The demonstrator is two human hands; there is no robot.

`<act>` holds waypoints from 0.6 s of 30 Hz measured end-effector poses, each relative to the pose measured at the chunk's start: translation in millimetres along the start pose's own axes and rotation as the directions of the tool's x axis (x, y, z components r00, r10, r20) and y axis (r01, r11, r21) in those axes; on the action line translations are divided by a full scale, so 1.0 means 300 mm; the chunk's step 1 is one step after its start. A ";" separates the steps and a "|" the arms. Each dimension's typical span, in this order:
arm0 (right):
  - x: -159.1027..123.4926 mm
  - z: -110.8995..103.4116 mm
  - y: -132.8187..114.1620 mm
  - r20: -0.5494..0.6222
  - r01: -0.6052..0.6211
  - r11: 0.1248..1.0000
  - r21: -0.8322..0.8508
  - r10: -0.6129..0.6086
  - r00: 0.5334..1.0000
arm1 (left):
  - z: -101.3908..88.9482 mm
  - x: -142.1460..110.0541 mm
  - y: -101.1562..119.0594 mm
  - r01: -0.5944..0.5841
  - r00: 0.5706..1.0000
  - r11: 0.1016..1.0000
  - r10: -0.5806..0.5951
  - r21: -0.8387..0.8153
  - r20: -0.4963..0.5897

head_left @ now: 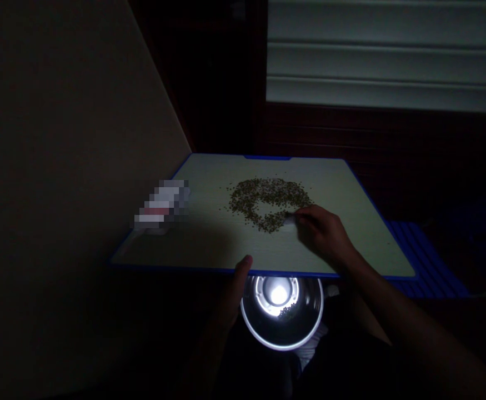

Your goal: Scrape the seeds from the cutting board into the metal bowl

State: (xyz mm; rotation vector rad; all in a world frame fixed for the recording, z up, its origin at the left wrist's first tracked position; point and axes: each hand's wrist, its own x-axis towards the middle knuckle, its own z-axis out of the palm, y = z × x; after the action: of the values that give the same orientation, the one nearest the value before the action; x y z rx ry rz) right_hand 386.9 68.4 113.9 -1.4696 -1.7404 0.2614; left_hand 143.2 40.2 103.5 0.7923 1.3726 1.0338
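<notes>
A pale board (201, 244) with a blue rim lies in front of me. Small brownish-green grains (267, 191) are spread over its middle in a rough ring around a bare patch. My left hand (238, 280) grips the near rim, thumb on top and fingers hidden underneath. My right hand (320, 228) is closed over the right side of the grains, pinching a small, thin, pale tool (290, 219) whose tip touches them; its exact kind is unclear. Below the near rim, a shiny metal bowl (282, 349) holds a small clump of grains.
A blurred white-and-red pack (163, 203) rests at the board's left side. A pale wall or panel (80, 111) rises on the left. Behind are dark wood and light slats (384, 61). Blue striped fabric (430, 261) shows at the right. The room is dim.
</notes>
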 end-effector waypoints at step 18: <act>-0.013 0.007 0.009 0.023 -0.013 0.996 0.089 0.011 1.000 | -0.010 -0.013 0.020 0.026 0.999 0.999 -0.027 0.043 0.040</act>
State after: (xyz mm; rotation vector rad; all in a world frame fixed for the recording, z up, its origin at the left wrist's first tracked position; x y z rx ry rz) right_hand 387.3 66.4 109.1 -1.4176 -1.7157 0.3584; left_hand 139.9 38.5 110.3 0.8202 1.3707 0.9657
